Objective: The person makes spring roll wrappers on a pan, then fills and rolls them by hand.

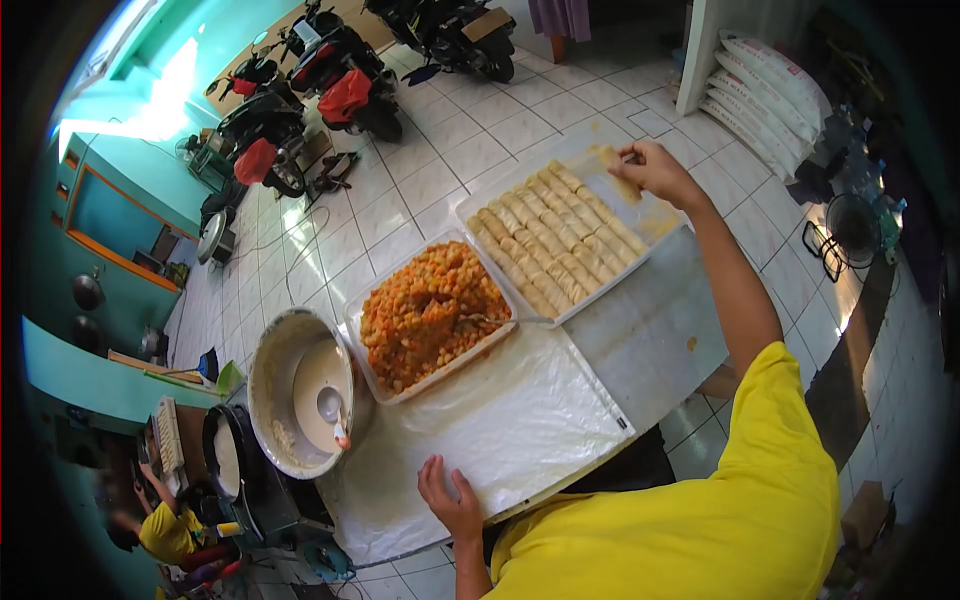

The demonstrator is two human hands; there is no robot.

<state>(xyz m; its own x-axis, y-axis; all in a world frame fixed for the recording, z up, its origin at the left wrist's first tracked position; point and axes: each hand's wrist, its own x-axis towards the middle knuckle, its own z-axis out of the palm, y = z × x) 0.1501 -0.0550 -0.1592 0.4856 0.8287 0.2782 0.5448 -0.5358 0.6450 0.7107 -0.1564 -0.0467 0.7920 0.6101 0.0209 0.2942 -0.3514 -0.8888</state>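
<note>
At the far right of the tray, my right hand (658,174) pinches a pale rolled spring roll (626,190). Below it, the clear plastic tray (575,318) holds several rows of similar rolls (555,235), side by side. My left hand (452,500) lies on the near edge of a plastic-covered board (500,415), fingers apart, holding nothing. Beyond the board stands a plastic container (400,398) heaped with diced orange and yellow filling (430,305). A spoon handle (510,320) sticks out of the filling toward the tray.
Left of the filling, a large metal basin (258,400) holds pale batter and a ladle (330,405). A round pan (222,450) is farther left, near another person in yellow (168,530). Motorbikes (345,80) stand at the back; stacked sacks (765,100) are at right.
</note>
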